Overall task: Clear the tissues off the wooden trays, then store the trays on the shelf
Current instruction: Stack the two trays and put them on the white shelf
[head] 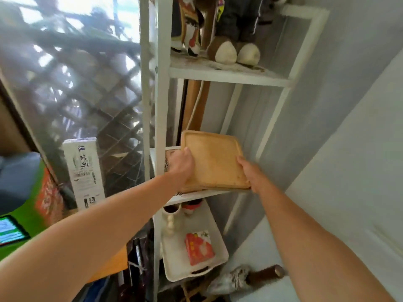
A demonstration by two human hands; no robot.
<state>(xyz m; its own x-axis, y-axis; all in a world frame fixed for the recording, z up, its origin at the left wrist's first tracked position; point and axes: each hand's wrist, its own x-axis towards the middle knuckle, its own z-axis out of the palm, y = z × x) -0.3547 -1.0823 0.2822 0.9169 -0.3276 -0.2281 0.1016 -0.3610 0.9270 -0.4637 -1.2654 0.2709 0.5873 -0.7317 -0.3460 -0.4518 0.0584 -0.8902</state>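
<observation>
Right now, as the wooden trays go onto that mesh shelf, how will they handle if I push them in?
The wooden trays look rigid, so they should slide as a unit. Stacked, the top one may shift. Both hands, left and right, grip opposite edges, which suggests moderate weight. The mesh shelf may add some drag.

Plush toys point(226, 29) stand on upper tier, pale round feet point(236, 53) at front edge. White basket point(174, 269) on lower tier holds red-patterned packet point(199, 248), dark-rimmed cup point(172, 211) and small pale figurine point(170, 224). Tall white box with printed characters point(84, 173) stands upright against lattice window point(72, 83). Folded umbrella point(244, 280) lies on floor. Lit screen point(9, 231) at left edge.
</observation>
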